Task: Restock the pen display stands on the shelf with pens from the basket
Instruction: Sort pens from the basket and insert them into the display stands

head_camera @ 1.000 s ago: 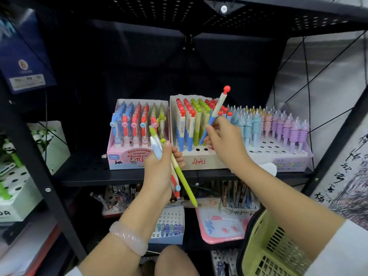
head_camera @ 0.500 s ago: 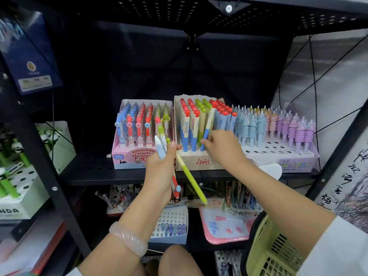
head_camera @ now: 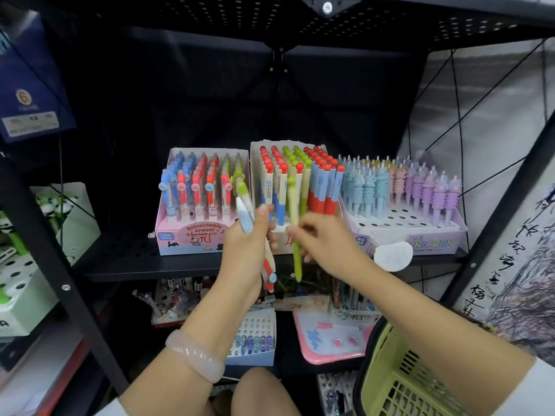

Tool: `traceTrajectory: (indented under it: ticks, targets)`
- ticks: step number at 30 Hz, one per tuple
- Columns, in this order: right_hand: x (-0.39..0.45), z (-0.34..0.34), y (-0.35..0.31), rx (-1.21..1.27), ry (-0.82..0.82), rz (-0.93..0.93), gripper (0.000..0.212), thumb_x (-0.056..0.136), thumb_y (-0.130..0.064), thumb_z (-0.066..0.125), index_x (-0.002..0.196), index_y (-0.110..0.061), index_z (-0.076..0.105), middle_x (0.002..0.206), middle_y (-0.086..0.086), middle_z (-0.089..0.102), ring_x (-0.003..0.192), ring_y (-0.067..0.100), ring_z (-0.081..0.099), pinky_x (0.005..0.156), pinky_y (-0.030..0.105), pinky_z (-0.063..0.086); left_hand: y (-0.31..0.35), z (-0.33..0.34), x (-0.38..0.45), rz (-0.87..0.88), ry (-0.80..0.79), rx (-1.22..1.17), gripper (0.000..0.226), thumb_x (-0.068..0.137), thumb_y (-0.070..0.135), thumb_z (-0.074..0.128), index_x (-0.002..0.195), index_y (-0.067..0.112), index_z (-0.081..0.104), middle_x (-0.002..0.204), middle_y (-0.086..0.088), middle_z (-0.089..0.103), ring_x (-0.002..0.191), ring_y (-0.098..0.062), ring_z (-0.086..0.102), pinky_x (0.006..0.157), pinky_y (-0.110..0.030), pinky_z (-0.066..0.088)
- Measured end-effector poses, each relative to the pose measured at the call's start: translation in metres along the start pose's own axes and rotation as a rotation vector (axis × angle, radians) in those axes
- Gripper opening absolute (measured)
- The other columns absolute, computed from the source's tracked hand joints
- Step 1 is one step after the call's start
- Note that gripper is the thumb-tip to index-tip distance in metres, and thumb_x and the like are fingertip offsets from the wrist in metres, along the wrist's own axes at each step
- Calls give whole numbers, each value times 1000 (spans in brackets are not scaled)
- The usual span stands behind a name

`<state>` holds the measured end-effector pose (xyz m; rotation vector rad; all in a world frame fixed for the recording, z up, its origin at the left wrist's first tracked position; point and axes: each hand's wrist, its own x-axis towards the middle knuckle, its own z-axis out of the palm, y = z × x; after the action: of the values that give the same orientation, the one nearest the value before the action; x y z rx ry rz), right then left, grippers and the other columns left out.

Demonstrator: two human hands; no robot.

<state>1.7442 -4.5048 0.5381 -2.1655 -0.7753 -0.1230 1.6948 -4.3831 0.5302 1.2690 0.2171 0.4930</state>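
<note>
Green-and-cream pen, held nearly upright by the right hand, whose fingers and thumb pinch its barrel just in front of the middle display stand; motion blur hides the exact finger positions. Left hand, immediately beside the right, fingers curled round a small bundle of pens: pale blue and green ends rise above the thumb, a red-and-blue end hangs below the palm. A pale bracelet circles the left wrist.

Behind both hands, three stands sit side by side on the black shelf. Beyond the left hand, the pink stand labelled "Retractable eraser" carries blue, red and green pens. Directly beyond the right hand's fingers, the middle stand holds tall pens with red and green ball tops. Farther to the right of the right hand, the "Unicorn" stand holds blue and purple ridged pens, with open holes in its front rows.

Below the right forearm, the yellow-green basket shows only its near corner. Under both hands, the lower shelf carries further trays of stationery
</note>
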Motion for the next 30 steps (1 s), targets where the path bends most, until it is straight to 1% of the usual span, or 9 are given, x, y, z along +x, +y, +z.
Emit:
traceTrajectory:
  ticks: [4, 7, 11, 16, 19, 22, 24, 27, 30]
  targets:
    - [15, -18, 7, 101, 435, -7, 15, 95, -20, 52, 83, -13, 58, 65, -4, 62, 58, 0, 61, 57, 11, 51, -2, -4, -1, -60, -50, -83, 25, 97, 31, 44, 95, 12, 60, 58, -1, 48, 42, -7, 44, 42, -17, 38]
    - [23, -19, 11, 17, 508, -35, 16, 96, -21, 51, 83, -13, 57, 69, 3, 64, 62, 9, 64, 59, 18, 54, -4, -6, -1, -61, -71, -97, 23, 97, 30, 44, 99, 8, 53, 56, -3, 49, 40, -8, 41, 39, -17, 35]
    - [32, -12, 16, -166, 375, -14, 26, 96, -24, 52, 80, -4, 60, 72, 12, 66, 67, 23, 65, 67, 35, 53, -5, -9, 1, -38, -52, -93, 18, 98, 27, 44, 97, 10, 47, 56, -5, 54, 40, -9, 46, 39, -18, 40]
    - [46, -9, 9, -614, 263, 123, 43, 98, -38, 42, 67, -8, 46, 65, 7, 49, 72, 28, 48, 59, 32, 35, -5, -17, 2, -36, -36, -44, 25, 97, 28, 45, 89, 12, 60, 64, -6, 62, 57, -14, 60, 61, -28, 53]
    - [47, -11, 5, -642, 87, 265, 45, 97, -39, 43, 64, -8, 45, 63, 3, 44, 71, 26, 47, 56, 29, 33, -1, -28, 0, -69, -73, 10, 30, 98, 36, 41, 94, 17, 65, 47, -13, 50, 37, -19, 50, 46, -32, 45]
    - [34, -9, -1, -712, 121, 146, 54, 95, -46, 45, 54, -11, 39, 54, 1, 40, 53, 19, 41, 51, 28, 30, 2, -36, 2, -101, -70, -33, 32, 98, 37, 39, 93, 16, 64, 37, -6, 51, 36, -14, 53, 39, -23, 45]
    - [21, 0, -12, -552, 146, 11, 52, 93, -46, 48, 54, -12, 46, 50, 0, 43, 47, 14, 39, 48, 27, 31, 4, -39, 4, -113, -63, -84, 34, 98, 38, 39, 101, 15, 63, 40, -10, 51, 50, -17, 61, 49, -26, 51]
    - [12, 23, -34, -102, -74, -32, 35, 88, -41, 58, 73, -11, 66, 65, 5, 62, 56, 12, 51, 55, 22, 39, 4, -39, 7, -91, -60, -96, 34, 97, 39, 40, 104, 15, 64, 63, -17, 61, 68, -18, 66, 64, -32, 54]
    - [13, 38, -44, 26, -213, 33, 25, 87, -31, 63, 83, -6, 66, 68, 4, 62, 58, 9, 52, 57, 21, 42, 3, -40, 9, -62, -20, -98, 30, 97, 33, 44, 106, 13, 64, 80, -4, 70, 68, -12, 69, 60, -27, 57]
